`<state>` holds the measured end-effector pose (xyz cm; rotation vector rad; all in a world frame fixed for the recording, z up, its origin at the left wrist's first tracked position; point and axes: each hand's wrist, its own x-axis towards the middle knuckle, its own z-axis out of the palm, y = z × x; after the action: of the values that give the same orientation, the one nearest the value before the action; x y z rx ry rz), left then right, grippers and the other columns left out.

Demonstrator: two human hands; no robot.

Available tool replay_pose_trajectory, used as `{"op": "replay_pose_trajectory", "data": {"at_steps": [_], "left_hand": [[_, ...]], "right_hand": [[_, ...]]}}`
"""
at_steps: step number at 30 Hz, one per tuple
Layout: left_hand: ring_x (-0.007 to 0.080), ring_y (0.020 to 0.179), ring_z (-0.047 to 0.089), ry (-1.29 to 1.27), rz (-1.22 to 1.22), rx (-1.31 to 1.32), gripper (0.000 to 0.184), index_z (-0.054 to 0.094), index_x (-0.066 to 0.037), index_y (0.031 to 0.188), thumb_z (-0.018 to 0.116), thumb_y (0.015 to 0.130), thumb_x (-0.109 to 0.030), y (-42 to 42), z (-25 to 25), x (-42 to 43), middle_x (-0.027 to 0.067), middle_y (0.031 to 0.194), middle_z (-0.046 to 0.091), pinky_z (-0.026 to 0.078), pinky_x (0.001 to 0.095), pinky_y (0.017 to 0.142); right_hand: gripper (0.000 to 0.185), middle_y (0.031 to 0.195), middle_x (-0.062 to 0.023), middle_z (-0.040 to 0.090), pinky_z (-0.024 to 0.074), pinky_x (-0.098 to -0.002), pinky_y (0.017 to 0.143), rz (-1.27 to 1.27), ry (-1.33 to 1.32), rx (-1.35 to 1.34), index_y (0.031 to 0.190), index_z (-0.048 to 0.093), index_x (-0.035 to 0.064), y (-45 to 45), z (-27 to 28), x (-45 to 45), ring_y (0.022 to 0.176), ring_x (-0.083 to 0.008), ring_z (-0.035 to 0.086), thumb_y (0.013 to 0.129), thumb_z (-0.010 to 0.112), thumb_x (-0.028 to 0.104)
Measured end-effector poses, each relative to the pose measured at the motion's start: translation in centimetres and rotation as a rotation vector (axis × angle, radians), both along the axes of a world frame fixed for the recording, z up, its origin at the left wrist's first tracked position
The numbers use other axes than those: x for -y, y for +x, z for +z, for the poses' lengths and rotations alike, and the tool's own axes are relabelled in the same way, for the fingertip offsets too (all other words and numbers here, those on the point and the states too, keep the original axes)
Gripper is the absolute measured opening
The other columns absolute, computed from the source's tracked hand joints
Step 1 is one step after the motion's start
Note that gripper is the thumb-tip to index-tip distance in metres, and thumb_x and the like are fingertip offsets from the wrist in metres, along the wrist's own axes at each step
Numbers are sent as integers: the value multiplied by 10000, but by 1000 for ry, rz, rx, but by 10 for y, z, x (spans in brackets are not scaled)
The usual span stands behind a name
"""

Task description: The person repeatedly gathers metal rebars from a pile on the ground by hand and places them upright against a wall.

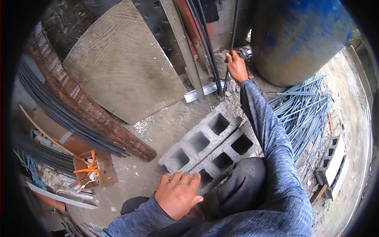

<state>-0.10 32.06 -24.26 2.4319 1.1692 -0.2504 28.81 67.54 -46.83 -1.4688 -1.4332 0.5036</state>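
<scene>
Two hollow concrete blocks [194, 158] lie side by side on the ground in front of my knees, holes facing up. My right hand [237, 66] reaches forward, its fingers closed around an upright ribbed steel bar [235, 29]. Left of that bar, several more dark steel bars [206, 43] lean upright against the wall. My left hand [178, 194] is nearest the front edge of the blocks, palm down with fingers extended and holding nothing. Whether its fingertips touch the block, I cannot tell.
A large blue barrel [302, 43] stands at the right, near a heap of short cut steel rods [302, 110]. More blocks [332, 168] sit farther right. At left are a leaning board [124, 63], a rusty curved beam [90, 102] and a cardboard box [106, 168].
</scene>
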Motion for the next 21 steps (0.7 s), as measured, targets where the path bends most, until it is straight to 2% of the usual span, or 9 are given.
{"op": "replay_pose_trajectory", "data": {"at_steps": [4, 6, 8, 10, 13, 18, 21], "left_hand": [[298, 984, 623, -23, -6, -35, 658, 564, -31, 1364, 694, 899, -478, -6, -4, 1, 116, 1039, 663, 456, 436, 867], [303, 978, 634, -27, -7, -51, 665, 564, -30, 1366, 692, 900, -487, -8, -5, 0, 122, 1035, 667, 467, 441, 845], [313, 977, 644, 2, -15, -32, 667, 566, -29, 1365, 688, 903, -494, -9, -13, -3, 128, 1033, 671, 477, 449, 826], [327, 979, 653, 21, -35, 9, 662, 570, -28, 1361, 684, 908, -498, -11, -25, -4, 135, 1032, 674, 485, 462, 810], [400, 1046, 630, -93, 82, 28, 465, 604, -43, 1195, 734, 842, -317, 2, -16, -4, 179, 1100, 667, 490, 521, 873], [405, 1025, 623, -64, 63, 19, 475, 595, -25, 1184, 728, 857, -342, 0, -17, 0, 193, 1078, 657, 486, 519, 871], [410, 1023, 623, -19, 59, 25, 497, 593, -18, 1217, 729, 864, -342, -1, -15, 3, 203, 1077, 656, 488, 512, 869]], "right_hand": [[277, 880, -254, 687, 493, -508, 747, 88, -36, 11, 1007, 555, -1, 6, 9, -16, 881, -490, 647, 1053, 551, 272], [275, 924, -263, 692, 503, -512, 772, 147, 12, 126, 1035, 578, -8, 9, 15, -22, 912, -486, 650, 1046, 554, 266], [311, 963, -278, 694, 516, -489, 781, 168, 148, 274, 1040, 573, -11, 11, -2, -39, 935, -456, 673, 1052, 562, 299], [356, 961, -264, 697, 504, -504, 810, 185, 31, 220, 1065, 579, -8, 5, -7, -48, 965, -458, 669, 1061, 518, 343], [465, 1005, -277, 690, 480, -505, 880, 200, -98, 94, 1049, 608, -13, -8, 6, -41, 1042, -468, 641, 1076, 433, 417], [558, 1058, -301, 673, 457, -501, 924, 157, -126, -20, 1028, 637, -30, -25, -21, -66, 1084, -483, 609, 1084, 383, 463], [587, 1130, -313, 670, 455, -508, 938, 153, -127, 8, 1109, 638, -54, -29, -24, -66, 1088, -480, 619, 1084, 379, 472]]}}
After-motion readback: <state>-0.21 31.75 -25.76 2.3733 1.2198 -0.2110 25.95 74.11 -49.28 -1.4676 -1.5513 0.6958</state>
